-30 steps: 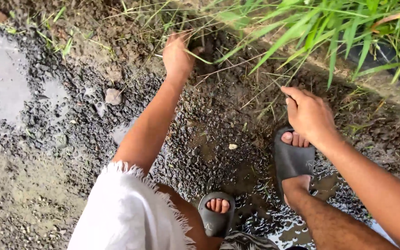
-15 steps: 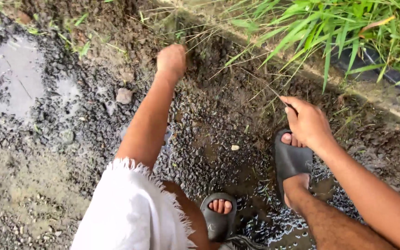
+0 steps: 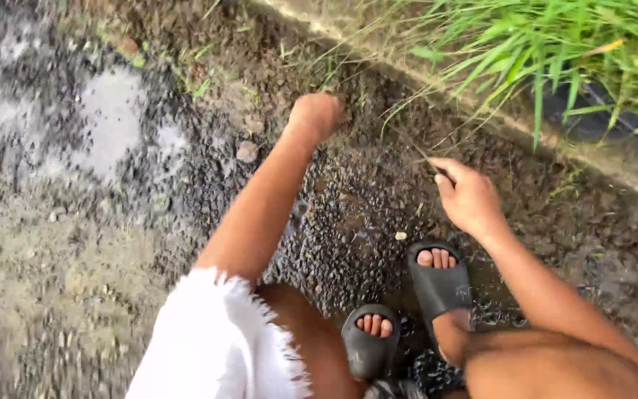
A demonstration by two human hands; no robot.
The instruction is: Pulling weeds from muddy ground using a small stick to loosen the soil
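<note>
- Two hands at work, one view only (head camera, looking down, some motion blur).
- Left hand (image 3: 316, 115): balled into a fist low over the wet soil (image 3: 348, 185), at the foot of the thin dry grass stems (image 3: 407, 118). Grip is closed; what sits inside the fist is hidden, so I can't tell if it has stems or dirt.
- Right hand (image 3: 469, 198): fingers curled, thumb and forefinger pinched together on something thin and dark at the tip. Looks like a single stem, too small to be sure. Grip is nearly closed, not a full fist.
- Where the stems are: they rise from the dark soil just beside the concrete kerb (image 3: 481, 111) and lean toward both hands. The thick green grass (image 3: 555, 44) sits behind the kerb, apart from both hands.
- Doing it well, my read: take stems low, near the ground, and pull along the stem rather than sideways. Thin dry stems likely snap if yanked at an angle.
- Wet soil probably lets roots go easier, but it also makes the grip slippery; a full-finger wrap beats a two-finger pinch.
- Footing: both feet in dark slides (image 3: 438, 284), (image 3: 369, 341) on wet gravel (image 3: 186, 192), puddle (image 3: 112, 111) off to the left. Slip risk when leaning forward.
- Small stone (image 3: 247, 151) lies near the left forearm, not touched.
</note>
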